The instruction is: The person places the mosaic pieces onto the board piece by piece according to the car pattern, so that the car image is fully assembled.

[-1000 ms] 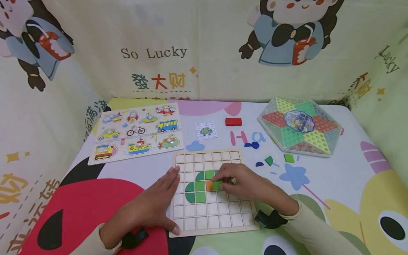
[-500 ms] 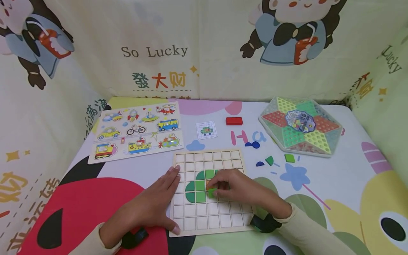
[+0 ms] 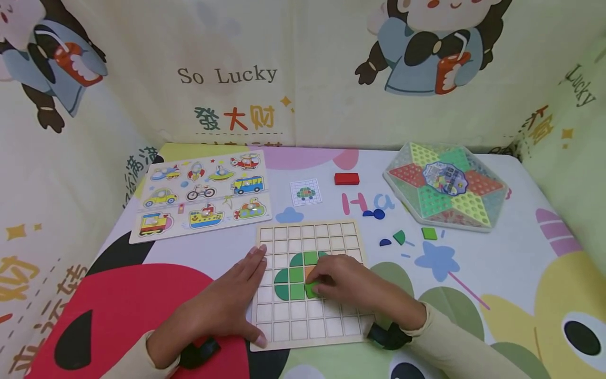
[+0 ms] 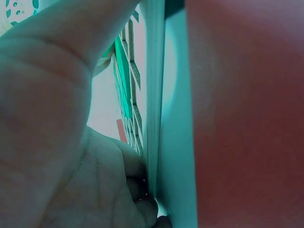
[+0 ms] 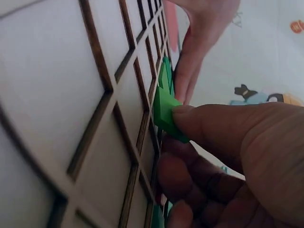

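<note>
A wooden grid board [image 3: 299, 331] lies in the middle of the table in the head view. My left hand [image 3: 220, 305] rests along its left edge, fingers straight and thumb spread toward the near corner. Thumb and fingers of my right hand [image 3: 352, 284] pinch a green square tile [image 3: 310, 290]. In the right wrist view that tile [image 5: 165, 111] is tilted against the grid, beside other green pieces. Green squares [image 3: 296, 275] and dark green quarter-round tiles [image 3: 281, 292] fill several cells. An orange tile [image 3: 309, 271] is partly hidden by my right hand.
Loose on the right lie a green square [image 3: 429, 233], a green quarter-round [image 3: 400, 237] and blue pieces [image 3: 379, 213]. Further back are a red block [image 3: 347, 179], a pattern card [image 3: 305, 192], a vehicle puzzle board [image 3: 199, 197] and a clear hexagonal box [image 3: 445, 187].
My right hand has moved left and toward me with the green square, from beside the orange tile to the cell just below it. The left hand stays at the board's edge.
</note>
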Available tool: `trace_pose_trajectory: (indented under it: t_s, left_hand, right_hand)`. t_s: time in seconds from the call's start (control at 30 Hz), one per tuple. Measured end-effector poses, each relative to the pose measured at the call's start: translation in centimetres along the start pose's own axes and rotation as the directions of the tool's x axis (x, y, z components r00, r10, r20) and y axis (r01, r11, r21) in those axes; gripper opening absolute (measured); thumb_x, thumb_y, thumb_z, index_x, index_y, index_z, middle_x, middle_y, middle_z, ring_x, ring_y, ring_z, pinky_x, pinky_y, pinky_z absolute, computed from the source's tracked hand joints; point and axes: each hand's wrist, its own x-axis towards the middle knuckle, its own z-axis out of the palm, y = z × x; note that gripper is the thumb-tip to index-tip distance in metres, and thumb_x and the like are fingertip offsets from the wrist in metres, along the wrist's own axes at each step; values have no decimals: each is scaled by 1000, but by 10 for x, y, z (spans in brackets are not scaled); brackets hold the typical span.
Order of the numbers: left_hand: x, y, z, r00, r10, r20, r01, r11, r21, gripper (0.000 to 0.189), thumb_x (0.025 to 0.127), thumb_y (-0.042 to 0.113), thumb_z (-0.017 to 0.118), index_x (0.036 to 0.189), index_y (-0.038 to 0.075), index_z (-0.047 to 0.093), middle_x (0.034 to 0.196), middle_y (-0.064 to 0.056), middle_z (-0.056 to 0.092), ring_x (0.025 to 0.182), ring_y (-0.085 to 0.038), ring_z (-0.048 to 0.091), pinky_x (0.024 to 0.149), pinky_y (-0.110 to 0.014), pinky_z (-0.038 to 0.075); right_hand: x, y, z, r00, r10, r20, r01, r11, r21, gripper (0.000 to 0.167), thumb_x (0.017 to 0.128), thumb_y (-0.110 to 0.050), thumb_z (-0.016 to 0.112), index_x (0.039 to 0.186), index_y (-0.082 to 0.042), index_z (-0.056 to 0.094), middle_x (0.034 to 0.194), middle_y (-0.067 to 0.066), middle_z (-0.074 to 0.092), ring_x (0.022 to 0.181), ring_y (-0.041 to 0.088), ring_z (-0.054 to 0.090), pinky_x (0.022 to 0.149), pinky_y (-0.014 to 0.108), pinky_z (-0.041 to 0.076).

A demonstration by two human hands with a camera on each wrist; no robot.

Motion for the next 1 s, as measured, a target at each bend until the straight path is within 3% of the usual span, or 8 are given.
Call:
trace_pose_trajectory:
  t_s: [0.13, 0.27, 0.47, 0.77, 1.0]
  left_hand:
    - [0, 0, 0, 1000, 3, 0, -3, 1000, -4, 133, 55, 64, 84, 154, 3, 21, 162, -9, 5, 147, -30, 3, 111, -51, 28]
    - [-1, 0, 0, 1000, 5, 0, -5, 1000, -9, 133, 55, 64, 84, 154, 3, 21, 162, -9, 5, 147, -30, 3, 111, -51, 27]
    - [-1, 0, -1, 1000, 7, 1, -7, 1000, -2, 132, 55, 63, 84, 154, 3, 21, 162, -9, 5, 147, -30, 3, 110, -51, 28]
    - [-1, 1, -1, 1000, 6, 2, -6, 1000, 6, 131, 56, 62, 85, 154, 4, 21, 162, -9, 6, 147, -30, 4, 108, -52, 31]
    - [-1, 0, -1, 1000, 7, 6, -7, 1000, -1, 132, 56, 64, 83, 154, 3, 21, 162, -10, 6, 147, -31, 4, 111, -51, 27]
  right_hand:
    - [0, -6, 3, 1000, 19, -17, -20, 997, -79, 13, 86, -13, 76, 98, -14, 76, 89, -10, 58, 81, 4, 55, 72, 23, 49]
    - [-1, -7, 3, 1000, 7, -14, -8, 996, -91, 11, 87, -12, 75, 98, -11, 76, 89, -9, 60, 82, 4, 56, 75, 24, 50]
    - [-5, -2, -2, 1000, -12, -17, 12, 999, -48, 11, 91, -12, 70, 100, -13, 76, 88, -13, 62, 81, 3, 55, 76, 24, 50]
    - [-17, 13, -10, 995, -20, -101, 28, 997, 74, 13, 93, -9, 67, 102, -14, 75, 94, -10, 67, 88, 6, 59, 78, 25, 52]
    - [-33, 29, -23, 978, 44, -204, -22, 994, 107, 11, 93, -9, 67, 100, -14, 73, 93, -9, 65, 82, 7, 59, 72, 24, 53]
